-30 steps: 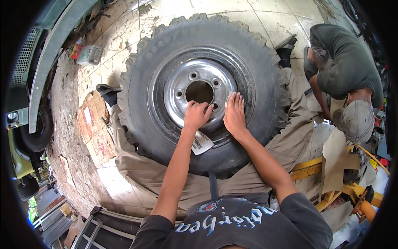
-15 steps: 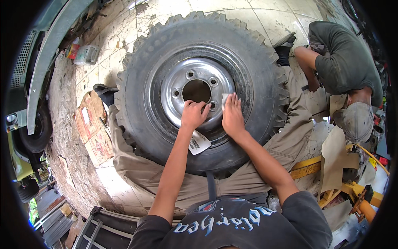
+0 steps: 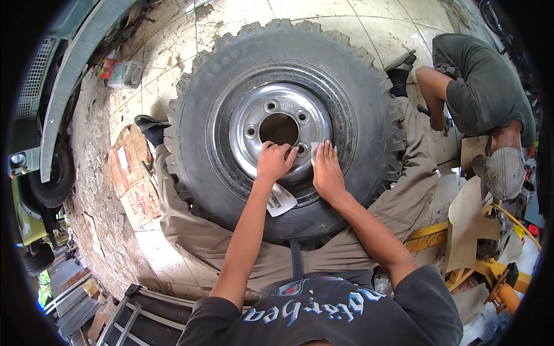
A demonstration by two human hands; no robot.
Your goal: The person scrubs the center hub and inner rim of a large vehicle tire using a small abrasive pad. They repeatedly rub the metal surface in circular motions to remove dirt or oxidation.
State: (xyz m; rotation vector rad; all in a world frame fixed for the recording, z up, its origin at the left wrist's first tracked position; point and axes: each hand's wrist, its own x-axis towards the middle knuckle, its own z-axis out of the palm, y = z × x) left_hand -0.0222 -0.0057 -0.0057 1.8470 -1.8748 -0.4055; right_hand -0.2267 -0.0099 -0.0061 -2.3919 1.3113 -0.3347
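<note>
I'm looking down at a big knobby tyre (image 3: 277, 132) lying flat across the person's lap, legs in tan trousers (image 3: 190, 230) spread under it so it sits steady and the steel rim (image 3: 281, 132) faces up w/ its centre hole and 5 lug holes open to view. Left hand (image 3: 274, 163) is on the rim's near edge, fingers curled in a loose fist, pressing down just below the centre hole; can't tell if it pinches anything, nothing visible in it. Right hand (image 3: 326, 170) lies flat, fingers together and extended, palm down on a pale sheet, prob sandpaper or a cloth scrap (image 3: 315, 151), at the rim's lower right where it meets the bead. 2 hands are just beside each other, not touching. Both forearms come up from the bottom edge, nearly straight, elbows low, so weight goes thru the palms onto the metal. A white tag (image 3: 281, 200) hangs on the sidewall right under the left wrist. Another person (image 3: 485, 98) in a dark green shirt and cap crouches at upper right, well apart from the tyre, own hand near the floor. Flattened cardboard (image 3: 130, 173) lies on the cracked tile floor (image 3: 346, 23) to the left, a vehicle bumper (image 3: 69, 86) along the far left, yellow equipment (image 3: 508, 282) lower right.
</note>
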